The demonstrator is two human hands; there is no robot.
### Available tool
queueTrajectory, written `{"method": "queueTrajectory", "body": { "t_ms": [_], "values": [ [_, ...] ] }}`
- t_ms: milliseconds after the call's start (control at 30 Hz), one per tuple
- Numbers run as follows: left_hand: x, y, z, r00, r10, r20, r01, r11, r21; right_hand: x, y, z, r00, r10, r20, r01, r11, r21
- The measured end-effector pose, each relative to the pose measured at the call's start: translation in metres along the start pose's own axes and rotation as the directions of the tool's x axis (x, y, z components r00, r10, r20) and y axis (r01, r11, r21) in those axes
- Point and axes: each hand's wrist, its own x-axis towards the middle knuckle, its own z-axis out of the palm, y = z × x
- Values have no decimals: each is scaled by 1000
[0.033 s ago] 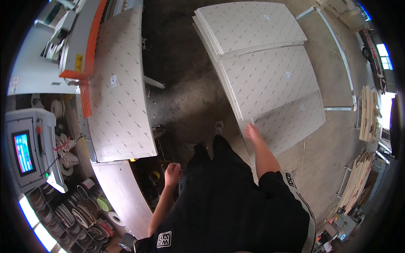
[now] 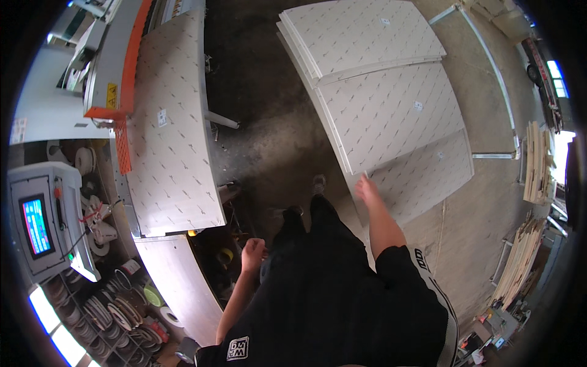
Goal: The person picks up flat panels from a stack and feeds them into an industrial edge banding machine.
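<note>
Right hand: the right hand [image 2: 367, 189] is at the near corner of the pale panels, its fingers toward the edge; whether they pinch it or only touch it, I cannot tell from here. An edge is probably the easiest part to take on such a wide, flat sheet.
Left hand: the left hand [image 2: 252, 254] is close to the person's hip, fingers curled inward; I see nothing in it, but its palm is hidden from me.
Panels by the right hand: the nearest panel [image 2: 428, 177] lies lower and in shade, the middle panel [image 2: 391, 116] overlaps it, and the far panel [image 2: 361, 37] is beyond. They lie flat, perhaps so that the broad faces are well supported. The faces look smooth, light grey, with small slanting prints and a white label on each.
Panel on the left: a long board [image 2: 174, 147] of the same pattern lies under the orange-edged beam [image 2: 129, 52] of a machine, seemingly supported along its length.
Farther left: a grey console [image 2: 46, 220] with lit screen; below it, rolls of banding [image 2: 116, 306] stand in a rack.
Farther right: an angular metal frame [image 2: 502, 92] and rough wooden strips [image 2: 533, 165].
</note>
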Motion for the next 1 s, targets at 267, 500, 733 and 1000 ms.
{"method": "queueTrajectory", "body": {
  "t_ms": [267, 500, 733, 1000],
  "values": [
    [-45, -48, 55, 973, -5, 230, -97, 896, 434, 35, -3, -21, 980, 191, 48, -178, 753, 633],
    [11, 45, 103, 975, -36, 218, -60, 908, 415, 13, 8, -32, 998, 47, 37, -60, 792, 608],
    [125, 78, 208, 711, 403, 577, -661, 663, 352, -56, 27, -53, 962, 18, 271, -195, 741, 643],
    [68, 117, 262, 974, -44, 223, 90, 976, -198, -117, 35, -50, 788, -54, 613, -237, 892, 384]
  ]
}}
